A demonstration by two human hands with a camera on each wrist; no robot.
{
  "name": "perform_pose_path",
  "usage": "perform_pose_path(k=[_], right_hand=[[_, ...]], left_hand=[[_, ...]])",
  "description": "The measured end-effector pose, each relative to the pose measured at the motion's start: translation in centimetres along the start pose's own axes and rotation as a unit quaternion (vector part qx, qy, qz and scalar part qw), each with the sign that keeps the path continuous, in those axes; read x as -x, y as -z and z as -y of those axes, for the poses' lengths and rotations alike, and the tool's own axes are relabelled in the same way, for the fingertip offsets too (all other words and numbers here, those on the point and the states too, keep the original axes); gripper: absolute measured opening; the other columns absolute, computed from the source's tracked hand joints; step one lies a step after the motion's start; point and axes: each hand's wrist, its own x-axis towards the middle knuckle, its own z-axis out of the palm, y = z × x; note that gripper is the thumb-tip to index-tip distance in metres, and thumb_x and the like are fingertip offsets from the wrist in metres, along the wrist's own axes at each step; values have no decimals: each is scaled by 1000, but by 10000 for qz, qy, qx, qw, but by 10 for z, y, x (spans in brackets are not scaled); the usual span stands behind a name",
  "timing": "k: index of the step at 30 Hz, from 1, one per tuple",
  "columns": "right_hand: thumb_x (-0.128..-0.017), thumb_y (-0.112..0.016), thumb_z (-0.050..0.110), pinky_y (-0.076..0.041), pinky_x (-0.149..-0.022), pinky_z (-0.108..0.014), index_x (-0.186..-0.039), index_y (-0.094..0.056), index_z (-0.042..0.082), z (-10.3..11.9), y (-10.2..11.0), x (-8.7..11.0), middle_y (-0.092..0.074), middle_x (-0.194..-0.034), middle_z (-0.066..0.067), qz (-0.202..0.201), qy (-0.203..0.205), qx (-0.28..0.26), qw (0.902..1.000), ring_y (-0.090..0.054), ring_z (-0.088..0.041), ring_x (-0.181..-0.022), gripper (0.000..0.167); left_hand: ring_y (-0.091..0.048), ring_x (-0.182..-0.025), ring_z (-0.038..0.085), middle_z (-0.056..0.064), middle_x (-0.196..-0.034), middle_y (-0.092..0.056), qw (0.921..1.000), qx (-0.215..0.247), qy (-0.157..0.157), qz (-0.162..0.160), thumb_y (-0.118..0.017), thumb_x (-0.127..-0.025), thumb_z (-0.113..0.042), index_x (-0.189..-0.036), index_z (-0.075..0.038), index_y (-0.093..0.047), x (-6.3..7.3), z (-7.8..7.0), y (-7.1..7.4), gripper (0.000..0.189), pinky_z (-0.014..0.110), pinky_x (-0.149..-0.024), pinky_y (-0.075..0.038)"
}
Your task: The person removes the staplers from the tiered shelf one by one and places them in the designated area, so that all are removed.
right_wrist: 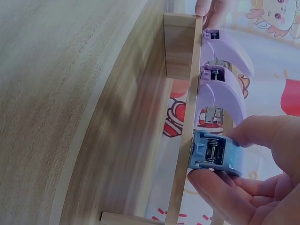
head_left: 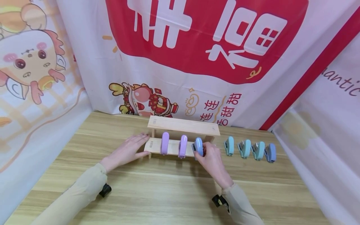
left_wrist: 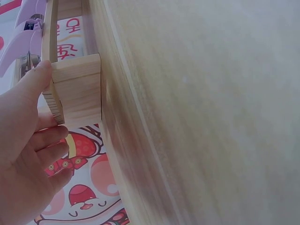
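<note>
A small two-tier wooden shelf (head_left: 182,124) stands on the table, with two purple staplers (head_left: 165,143) upright on its lower tier. My left hand (head_left: 130,150) holds the left end of that tier, thumb at the front edge and fingers farther back. In the left wrist view the thumb lies against the board's edge (left_wrist: 50,84). At the right part of the lower tier, my right hand (head_left: 211,157) pinches a blue stapler (right_wrist: 215,152) between thumb and fingers. The blue stapler stands beside the purple ones, its base at the board. My fingers hide part of it.
To the right of the shelf, several staplers stand in a row on the wooden table (head_left: 157,190): teal ones (head_left: 230,146) and a blue one (head_left: 271,153) at the far right. A printed cloth (head_left: 174,67) hangs behind the table, with cloth at both sides.
</note>
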Motion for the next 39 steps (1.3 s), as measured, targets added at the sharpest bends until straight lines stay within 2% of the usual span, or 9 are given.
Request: perform_pose_path(k=[9, 16, 25, 35, 39], right_hand=[[-76, -77, 9, -63, -63, -30, -99, -65, -2, -6, 1, 2, -72, -87, -15, -65, -29, -71, 9999, -70, -22, -75, 28], [-79, -76, 9, -64, -67, -30, -101, -66, -1, -12, 6, 5, -74, -92, -15, -56, -159, -129, 9998, -72, -22, -81, 26], [-75, -78, 10, -62, -64, -33, -98, -67, -3, -26, 20, 11, -72, -86, -16, -502, -59, 16, 9987, -69, -25, -77, 29], [-75, -75, 10, -63, -66, -35, -101, -66, -4, -45, 39, 24, -71, -91, -19, -447, -588, 20, 9973, -69, -26, -80, 31], [-75, -74, 9, -62, -64, -32, -100, -65, -4, -52, 47, 29, -70, -90, -19, -493, -653, 105, 9966, -68, -25, -77, 29]], left_hand=[[-41, -143, 40, 21, -155, -42, 10000, -31, -10, -37, -69, -91, -44, -149, 0, -42, 0, 0, -1, 77, 60, -119, -32], [-40, -144, 40, 21, -154, -42, 10000, -3, 25, -23, -69, -91, -44, -149, -1, -42, 0, -1, -1, 77, 60, -119, -32], [-41, -143, 40, 21, -154, -43, 9999, 33, -43, -110, -69, -91, -43, -148, 0, -42, 0, 0, -2, 76, 60, -119, -33], [-41, -143, 40, 21, -154, -43, 9999, 5, -26, -102, -69, -91, -44, -148, 0, -42, 0, 0, -2, 77, 60, -119, -34], [-41, -143, 40, 21, -154, -43, 9999, 27, -38, -107, -69, -91, -43, -148, 0, -42, 0, 0, -2, 77, 60, -119, -33]])
